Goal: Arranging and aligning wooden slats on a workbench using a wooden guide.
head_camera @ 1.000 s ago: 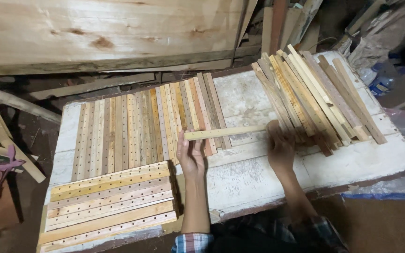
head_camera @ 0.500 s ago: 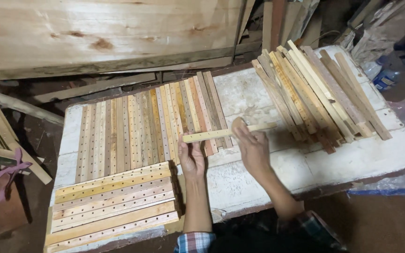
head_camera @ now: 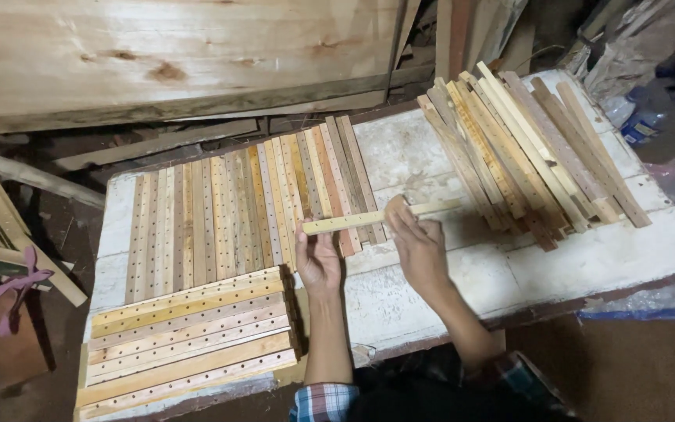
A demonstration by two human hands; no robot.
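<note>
Left hand (head_camera: 318,256) grips one end of drilled wooden strip (head_camera: 376,217); right hand (head_camera: 418,242) closed on its middle. Strip held level across table (head_camera: 587,258) centre. Row of slats (head_camera: 251,207) at 10 o'clock, loose pile (head_camera: 525,148) at 2, stacked slats (head_camera: 189,336) at 8.

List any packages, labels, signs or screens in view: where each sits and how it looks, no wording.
Crumpled plastic packaging: far right, off the table's corner beyond the loose pile of strips; bluish and clear, shape unclear.
Brown bag with pink ribbon handle: on the floor at far left; boxy.
No labels, signs or screens show.
</note>
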